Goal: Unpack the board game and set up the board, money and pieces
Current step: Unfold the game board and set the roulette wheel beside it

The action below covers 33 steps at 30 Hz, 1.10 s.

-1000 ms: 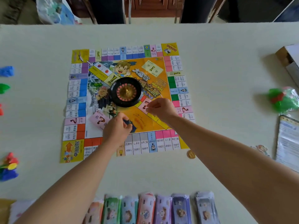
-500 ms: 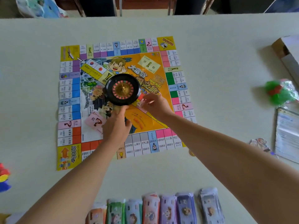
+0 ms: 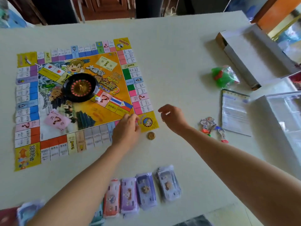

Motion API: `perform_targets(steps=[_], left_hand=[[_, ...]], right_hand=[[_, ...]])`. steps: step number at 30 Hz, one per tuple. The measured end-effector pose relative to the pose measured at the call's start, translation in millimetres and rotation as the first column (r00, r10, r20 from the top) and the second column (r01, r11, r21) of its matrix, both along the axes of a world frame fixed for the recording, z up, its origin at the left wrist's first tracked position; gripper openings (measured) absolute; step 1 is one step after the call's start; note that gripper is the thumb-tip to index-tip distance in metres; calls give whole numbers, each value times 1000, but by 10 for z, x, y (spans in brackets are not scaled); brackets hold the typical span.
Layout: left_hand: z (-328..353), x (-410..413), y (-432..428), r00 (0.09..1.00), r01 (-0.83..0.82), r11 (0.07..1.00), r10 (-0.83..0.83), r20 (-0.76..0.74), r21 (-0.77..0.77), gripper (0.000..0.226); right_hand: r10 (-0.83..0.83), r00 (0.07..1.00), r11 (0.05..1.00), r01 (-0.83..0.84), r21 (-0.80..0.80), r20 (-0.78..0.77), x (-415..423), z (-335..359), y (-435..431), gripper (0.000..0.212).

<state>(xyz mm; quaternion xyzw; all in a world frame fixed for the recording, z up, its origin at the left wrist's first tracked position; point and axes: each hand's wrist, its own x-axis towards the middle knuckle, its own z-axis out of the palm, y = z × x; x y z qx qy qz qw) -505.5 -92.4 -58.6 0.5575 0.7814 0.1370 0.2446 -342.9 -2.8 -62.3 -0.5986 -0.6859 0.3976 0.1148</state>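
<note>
The paper game board lies flat on the left of the table. A black roulette wheel stands at its middle, with a white die beside it and a pink card stack nearer me. My left hand rests with its fingertips on the board's near right edge, beside the yellow corner square. My right hand hovers just right of that corner, fingers loosely curled and holding nothing. A gold coin lies on the table between the hands. Several money stacks line the near edge.
Cardboard character pawns lie right of my right hand. Farther right are an instruction sheet, a bag of green and red pieces, the open white box and a clear plastic tray.
Both hands left the middle of the board and moved right to its near right corner. The die now lies beside the wheel. My view swung to the right.
</note>
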Motion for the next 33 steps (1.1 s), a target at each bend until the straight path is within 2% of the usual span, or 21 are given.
perform_targets(steps=[3, 5, 8, 10, 12, 14, 17, 20, 23, 25, 29, 31, 33], left_hand=[[-30, 576, 63, 993, 107, 994, -107, 46, -10, 25], [-69, 903, 90, 983, 177, 984, -175, 62, -26, 31], [-98, 1390, 111, 946, 323, 946, -324, -23, -31, 40], [-124, 1596, 112, 918, 392, 918, -394, -46, -54, 44], [-169, 1768, 104, 902, 417, 901, -427, -68, -122, 48], [-192, 1905, 98, 904, 392, 906, -411, -113, -157, 50], [-182, 1990, 64, 923, 341, 927, -361, -133, -155, 50], [-173, 2017, 29, 929, 332, 931, -351, -117, -153, 48], [-144, 2008, 17, 935, 328, 934, -343, -91, -144, 42], [-129, 1989, 21, 938, 330, 934, -341, -66, -135, 41], [-88, 1898, 27, 953, 285, 951, -294, -66, -123, 44], [-82, 1833, 1, 958, 264, 954, -277, -75, -144, 46], [-76, 1762, -46, 960, 261, 950, -275, -61, -171, 48]], right_hand=[[-45, 996, 999, 46, -15, 79, 686, 3, -16, 22], [-97, 985, 995, 91, 44, 141, 1094, 19, -28, 23], [-202, 964, 973, 178, 145, 173, 1644, 14, -65, 24], [-225, 951, 962, 182, 204, 212, 1869, -11, -67, 30], [-201, 935, 970, 148, 195, 292, 2046, -44, -61, 40], [-117, 927, 988, 71, 138, 355, 2174, -106, -64, 45], [-10, 942, 995, -24, 98, 336, 2241, -183, -132, 36], [8, 949, 990, -50, 128, 314, 2285, -165, -154, 27], [-26, 965, 992, -9, 130, 261, 2288, -96, -111, 24], [-7, 973, 986, -33, 164, 233, 2252, -84, -69, 30], [144, 962, 970, -184, 161, 230, 2044, -83, 48, 53], [200, 937, 960, -246, 133, 285, 1949, -105, 66, 55], [237, 901, 949, -295, 112, 364, 1875, -129, 55, 47]])
